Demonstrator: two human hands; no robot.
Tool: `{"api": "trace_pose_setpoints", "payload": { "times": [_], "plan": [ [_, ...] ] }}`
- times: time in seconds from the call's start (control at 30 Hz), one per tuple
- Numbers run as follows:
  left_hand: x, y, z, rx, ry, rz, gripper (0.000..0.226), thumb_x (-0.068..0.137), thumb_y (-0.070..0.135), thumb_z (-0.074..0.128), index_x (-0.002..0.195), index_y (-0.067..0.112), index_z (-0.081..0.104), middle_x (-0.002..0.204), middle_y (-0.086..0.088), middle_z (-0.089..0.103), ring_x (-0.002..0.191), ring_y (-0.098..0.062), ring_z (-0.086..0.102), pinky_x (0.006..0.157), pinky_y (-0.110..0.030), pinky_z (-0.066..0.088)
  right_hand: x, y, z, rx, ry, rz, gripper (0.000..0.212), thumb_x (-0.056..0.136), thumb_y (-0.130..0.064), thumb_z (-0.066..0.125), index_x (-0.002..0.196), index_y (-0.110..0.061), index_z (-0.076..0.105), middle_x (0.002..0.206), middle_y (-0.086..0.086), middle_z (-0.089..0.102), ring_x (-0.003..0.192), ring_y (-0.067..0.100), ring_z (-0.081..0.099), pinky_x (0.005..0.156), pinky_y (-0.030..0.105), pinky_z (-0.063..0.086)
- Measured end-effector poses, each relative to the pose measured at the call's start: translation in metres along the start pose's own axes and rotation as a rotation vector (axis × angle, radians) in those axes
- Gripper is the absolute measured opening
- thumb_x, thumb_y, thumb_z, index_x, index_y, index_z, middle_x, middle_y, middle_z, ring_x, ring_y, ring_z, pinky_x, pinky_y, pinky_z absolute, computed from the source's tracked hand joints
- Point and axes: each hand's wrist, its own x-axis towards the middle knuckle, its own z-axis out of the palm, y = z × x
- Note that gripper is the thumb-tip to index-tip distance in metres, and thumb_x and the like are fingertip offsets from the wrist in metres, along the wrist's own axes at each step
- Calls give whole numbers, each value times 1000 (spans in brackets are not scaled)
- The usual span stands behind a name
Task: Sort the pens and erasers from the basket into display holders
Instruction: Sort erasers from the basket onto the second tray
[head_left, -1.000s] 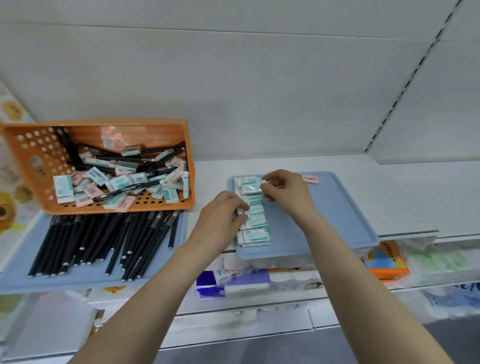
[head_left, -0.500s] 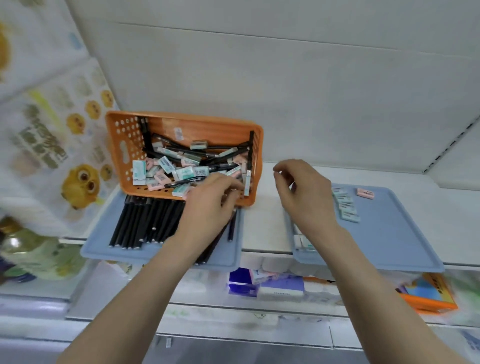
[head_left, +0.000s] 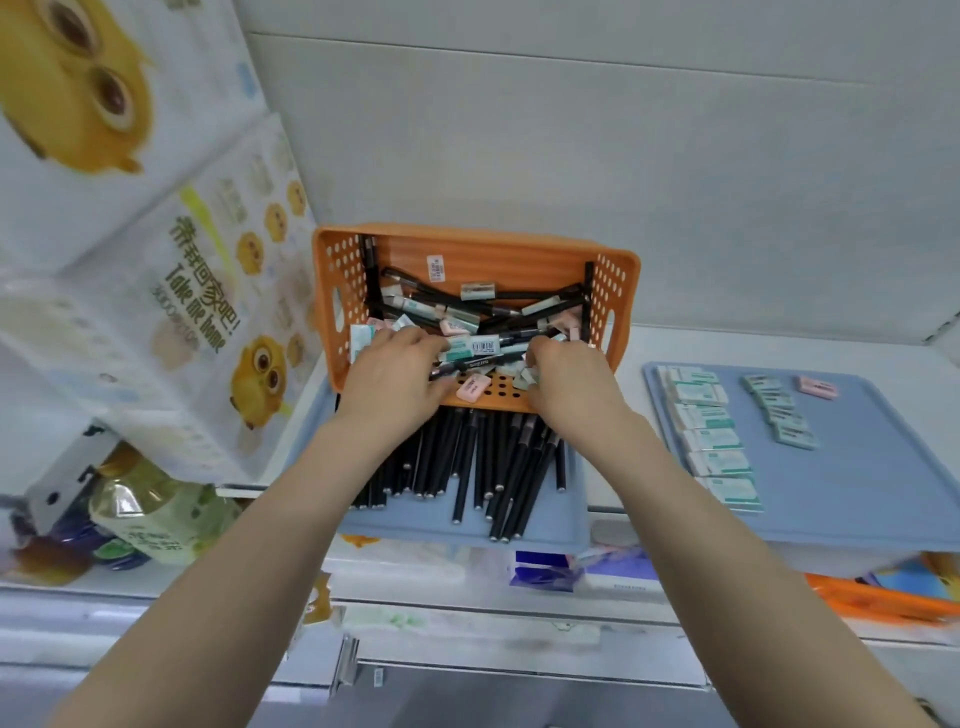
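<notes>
I have both hands inside the basket (head_left: 621, 291), which sits at the back of the shelf (head_left: 727, 343). My left hand (head_left: 395, 384) lies on the heap in the basket's near left part. Its fingers are bent over a few erasers (head_left: 460, 345) and its thumb points toward the basket's middle. I cannot tell whether it grips anything. My right hand (head_left: 571, 384) is at the basket's near right corner, fingers curled down into the heap with the tips hidden, so I cannot tell its grip either. Between the hands, on the basket's holed floor, a pink eraser (head_left: 471, 387) lies just beside my left thumb. Farther back in the basket, black pens (head_left: 498, 312) lie crossed over more erasers, and one leans against each side wall.

Just in front of the basket, with their far ends under its near edge, a pen row (head_left: 467, 457) lies on the left tray (head_left: 540, 535). Most lie side by side, pointing toward me, and those on the right are askew. Right of the basket, apart from it, is the right tray (head_left: 883, 493). A column of big erasers (head_left: 711, 439) runs along the tray's edge nearest the basket. A shorter column of small erasers (head_left: 779, 415) lies beyond it, and a second pink eraser (head_left: 818, 387) lies farthest from the basket. Left of the basket stand stacked packs (head_left: 156, 260) printed with yellow owls, and lower down on that side is a bottle (head_left: 150, 514).
</notes>
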Motion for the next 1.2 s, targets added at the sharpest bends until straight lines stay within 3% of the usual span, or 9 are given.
{"api": "trace_pose_setpoints", "payload": {
  "times": [0.1, 0.27, 0.43, 0.53, 0.77, 0.9, 1.0, 1.1, 1.2],
  "plan": [
    [10, 1, 4, -80, 14, 34, 40, 88, 23, 58, 126, 11, 61, 122, -10, 61, 114, -33, 52, 100, -41, 41, 5, 1, -3, 199, 98, -55, 34, 87, -13, 64, 120, -13, 61, 108, 13, 66, 102, 33, 60, 79, 37, 48],
    [35, -1, 3, -145, -53, 40, 33, 99, 21, 51, 129, 11, 61, 123, -13, 58, 113, -32, 55, 95, -41, 44, 16, 6, 9, -70, 10, -153, 41, 85, -1, 58, 123, -15, 62, 122, 8, 58, 115, 31, 54, 85, 39, 51],
    [47, 5, -2, -76, -182, 53, 41, 92, 27, 63, 133, 25, 58, 120, -7, 49, 115, -27, 49, 95, -41, 43, 20, 7, 5, -128, -46, -182, 40, 86, 3, 53, 119, -17, 62, 121, 6, 53, 118, 32, 45, 86, 45, 51],
    [50, 6, -4, -104, -190, 39, 33, 90, 32, 65, 123, 30, 60, 116, -4, 48, 112, -26, 49, 92, -43, 45, 22, 9, 5, -146, -45, -211, 36, 88, 1, 54, 119, -19, 61, 119, 6, 50, 115, 31, 46, 84, 43, 51],
    [45, 13, 3, -157, -129, 98, 18, 92, 22, 62, 107, 24, 53, 102, 2, 59, 100, -24, 56, 71, -36, 42, 21, 16, 15, -198, 28, -234, 28, 94, -17, 56, 121, -12, 57, 118, 8, 61, 117, 34, 47, 94, 38, 42],
    [39, 13, 0, -248, -13, 24, 20, 93, 27, 61, 111, 23, 53, 104, 0, 66, 95, -24, 62, 76, -41, 50, 19, 15, 17, -184, 17, -267, 22, 97, -20, 54, 117, -11, 58, 117, 9, 60, 111, 33, 52, 94, 35, 38],
    [36, 12, -7, -290, 119, -12, 20, 94, 25, 60, 111, 21, 51, 99, 2, 65, 81, -19, 62, 65, -36, 50, 17, 13, 10, -97, -47, -275, 20, 100, -24, 48, 103, -8, 59, 111, 11, 61, 107, 32, 51, 84, 35, 33],
    [29, 16, -18, -347, 165, -42, 16, 95, 24, 55, 110, 21, 48, 80, 8, 56, 63, -7, 52, 51, -26, 35, 17, 13, 7, -12, -125, -244, 18, 98, -26, 50, 103, -12, 60, 102, 10, 65, 103, 31, 49, 75, 32, 29],
    [23, 19, -20, -420, 104, -39, 17, 95, 27, 55, 107, 24, 45, 87, 6, 65, 69, -11, 61, 59, -38, 51, 20, 17, 4, 16, -220, -251, 11, 92, -17, 52, 97, -16, 62, 94, 6, 65, 99, 30, 52, 78, 36, 40]
  ]
}}
